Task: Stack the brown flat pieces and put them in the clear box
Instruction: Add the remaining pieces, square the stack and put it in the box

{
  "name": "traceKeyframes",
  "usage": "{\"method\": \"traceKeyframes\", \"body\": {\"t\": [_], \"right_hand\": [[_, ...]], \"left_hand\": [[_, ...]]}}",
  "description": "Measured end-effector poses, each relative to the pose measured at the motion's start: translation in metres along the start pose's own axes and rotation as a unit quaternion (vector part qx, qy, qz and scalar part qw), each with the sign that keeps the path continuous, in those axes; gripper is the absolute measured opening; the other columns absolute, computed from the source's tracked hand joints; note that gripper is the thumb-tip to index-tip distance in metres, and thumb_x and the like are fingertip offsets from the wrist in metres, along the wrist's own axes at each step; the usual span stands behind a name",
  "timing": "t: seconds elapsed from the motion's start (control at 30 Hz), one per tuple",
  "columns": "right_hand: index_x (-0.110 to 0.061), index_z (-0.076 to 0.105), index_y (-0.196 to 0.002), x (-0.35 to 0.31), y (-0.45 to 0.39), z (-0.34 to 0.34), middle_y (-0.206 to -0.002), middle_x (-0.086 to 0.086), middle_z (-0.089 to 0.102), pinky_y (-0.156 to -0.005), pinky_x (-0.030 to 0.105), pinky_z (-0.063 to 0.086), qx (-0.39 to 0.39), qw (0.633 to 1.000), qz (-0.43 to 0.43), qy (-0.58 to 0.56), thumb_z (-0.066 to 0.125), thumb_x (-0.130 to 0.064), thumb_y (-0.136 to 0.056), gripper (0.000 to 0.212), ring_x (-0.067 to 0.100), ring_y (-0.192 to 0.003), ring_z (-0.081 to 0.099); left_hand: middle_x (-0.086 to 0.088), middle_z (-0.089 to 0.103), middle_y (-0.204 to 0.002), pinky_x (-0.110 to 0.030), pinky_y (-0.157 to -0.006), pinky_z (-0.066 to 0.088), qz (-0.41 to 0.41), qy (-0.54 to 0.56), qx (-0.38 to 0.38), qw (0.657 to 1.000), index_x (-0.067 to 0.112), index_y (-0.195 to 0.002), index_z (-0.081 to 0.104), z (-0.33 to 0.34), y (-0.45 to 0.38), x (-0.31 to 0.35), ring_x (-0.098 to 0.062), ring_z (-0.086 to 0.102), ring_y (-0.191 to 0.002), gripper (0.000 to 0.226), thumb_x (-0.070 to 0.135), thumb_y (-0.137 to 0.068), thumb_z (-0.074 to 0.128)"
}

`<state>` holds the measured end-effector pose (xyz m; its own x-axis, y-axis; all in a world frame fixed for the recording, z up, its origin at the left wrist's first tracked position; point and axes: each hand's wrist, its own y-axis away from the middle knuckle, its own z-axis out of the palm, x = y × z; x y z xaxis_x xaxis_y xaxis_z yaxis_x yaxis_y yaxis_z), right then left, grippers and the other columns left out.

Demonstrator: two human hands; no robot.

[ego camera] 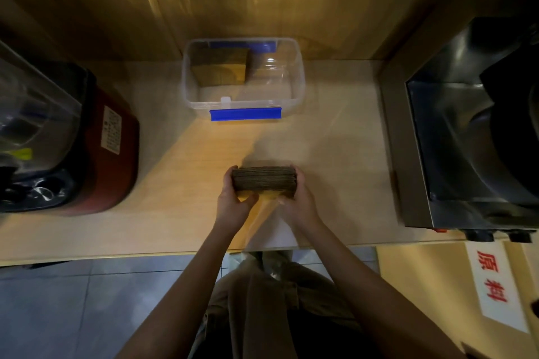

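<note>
Two hands (233,201) (300,198) clasp one brown stack (264,181).

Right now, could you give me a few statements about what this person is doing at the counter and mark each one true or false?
1. Both hands grip one stack of brown pieces. True: left hand, right hand.
2. The clear box is empty. False: a brown stack already sits in its far left corner.
3. The box has no lid on. True.
4. The box's clips are red. False: the blue clip faces the person.
5. The held stack is over the counter. True.
</note>
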<state>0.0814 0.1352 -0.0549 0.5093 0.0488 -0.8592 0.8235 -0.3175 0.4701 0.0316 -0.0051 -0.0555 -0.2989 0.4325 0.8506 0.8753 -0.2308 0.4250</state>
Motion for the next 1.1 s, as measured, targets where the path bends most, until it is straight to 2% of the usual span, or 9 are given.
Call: {"method": "traceKeyframes", "body": {"t": [0.1, 0.23, 0.33, 0.43, 0.57, 0.7, 0.83, 1.0, 1.1], "right_hand": [[-0.013, 0.013, -0.145, 0.000, 0.002, 0.001, -0.135, 0.001, 0.039, -0.077, -0.008, 0.035, -0.004, 1.000, -0.015, -0.003, 0.054, 0.010, -0.082, 0.079, 0.007, -0.122, 0.036], [-0.018, -0.001, -0.146, 0.003, 0.001, 0.006, -0.140, 0.006, 0.043, -0.093, 0.016, 0.040, -0.002, 1.000, -0.010, 0.011, 0.054, 0.005, -0.084, 0.087, 0.013, -0.125, 0.043], [-0.020, 0.011, -0.145, 0.004, -0.001, 0.005, -0.133, 0.002, 0.049, -0.090, 0.011, 0.044, -0.004, 1.000, -0.011, 0.017, 0.053, 0.004, -0.085, 0.077, 0.011, -0.120, 0.049], [-0.020, 0.020, -0.144, 0.009, -0.004, 0.003, -0.135, 0.005, 0.051, -0.098, 0.020, 0.043, -0.006, 1.000, -0.006, 0.026, 0.052, -0.001, -0.088, 0.067, 0.015, -0.123, 0.051], [-0.017, 0.028, -0.138, 0.007, -0.003, 0.006, -0.128, 0.003, 0.053, -0.086, 0.005, 0.044, -0.006, 1.000, -0.009, 0.027, 0.052, 0.001, -0.087, 0.059, 0.014, -0.118, 0.052], [-0.019, 0.016, -0.144, 0.005, -0.002, 0.010, -0.133, 0.003, 0.051, -0.084, 0.000, 0.042, -0.002, 1.000, -0.012, 0.013, 0.051, 0.000, -0.087, 0.069, 0.013, -0.121, 0.050], [-0.023, 0.005, -0.146, 0.000, 0.000, 0.007, -0.128, -0.008, 0.045, -0.075, -0.005, 0.039, -0.001, 0.999, -0.013, 0.038, 0.050, -0.003, -0.089, 0.076, 0.006, -0.116, 0.045], [-0.024, 0.020, -0.142, -0.003, -0.004, -0.003, -0.128, 0.002, 0.053, -0.084, 0.018, 0.047, -0.001, 0.995, -0.032, 0.092, 0.051, -0.006, -0.088, 0.065, 0.015, -0.112, 0.053], [-0.020, 0.028, -0.139, -0.009, -0.009, -0.006, -0.133, 0.007, 0.052, -0.100, 0.035, 0.047, 0.001, 0.995, -0.037, 0.093, 0.052, -0.002, -0.086, 0.061, 0.020, -0.120, 0.051]], "left_hand": [[-0.001, 0.046, -0.127, -0.034, -0.101, 0.041, -0.002, 0.005, 0.010, 1.000, 0.018, -0.140, 0.025, -0.001, 0.002, -0.004, -0.018, 0.045, -0.119, 0.078, 0.004, -0.075, 0.066], [-0.005, 0.047, -0.134, -0.028, -0.095, 0.039, -0.014, 0.008, 0.014, 1.000, 0.021, -0.141, 0.024, 0.007, 0.006, -0.003, -0.017, 0.046, -0.121, 0.079, 0.001, -0.075, 0.063], [-0.009, 0.048, -0.136, -0.032, -0.098, 0.041, -0.032, 0.033, 0.026, 0.999, 0.022, -0.141, 0.024, 0.008, 0.004, -0.004, -0.022, 0.047, -0.124, 0.077, -0.003, -0.076, 0.058], [-0.011, 0.047, -0.137, -0.044, -0.104, 0.041, -0.040, 0.044, 0.029, 0.998, 0.022, -0.141, 0.023, 0.003, 0.002, -0.008, -0.024, 0.048, -0.125, 0.078, -0.004, -0.077, 0.058], [-0.012, 0.049, -0.137, -0.046, -0.105, 0.040, -0.043, 0.034, 0.022, 0.998, 0.019, -0.143, 0.021, 0.000, 0.002, -0.010, -0.025, 0.047, -0.127, 0.078, -0.002, -0.078, 0.058], [-0.012, 0.049, -0.138, -0.041, -0.105, 0.040, -0.024, -0.001, 0.019, 1.000, 0.017, -0.143, 0.021, -0.003, -0.001, -0.009, -0.025, 0.047, -0.127, 0.076, 0.001, -0.079, 0.058], [-0.013, 0.052, -0.135, -0.039, -0.103, 0.042, -0.009, -0.028, 0.009, 1.000, 0.017, -0.144, 0.019, -0.006, -0.003, -0.008, -0.027, 0.050, -0.123, 0.074, 0.003, -0.081, 0.057], [-0.013, 0.054, -0.131, -0.026, -0.094, 0.042, 0.012, -0.035, -0.002, 0.999, 0.017, -0.141, 0.025, -0.011, -0.003, -0.006, -0.020, 0.053, -0.116, 0.068, 0.003, -0.083, 0.056], [-0.012, 0.053, -0.132, -0.024, -0.094, 0.041, 0.021, -0.035, 0.004, 0.999, 0.017, -0.140, 0.027, -0.010, -0.006, -0.003, -0.017, 0.050, -0.117, 0.066, 0.003, -0.083, 0.056]]}}
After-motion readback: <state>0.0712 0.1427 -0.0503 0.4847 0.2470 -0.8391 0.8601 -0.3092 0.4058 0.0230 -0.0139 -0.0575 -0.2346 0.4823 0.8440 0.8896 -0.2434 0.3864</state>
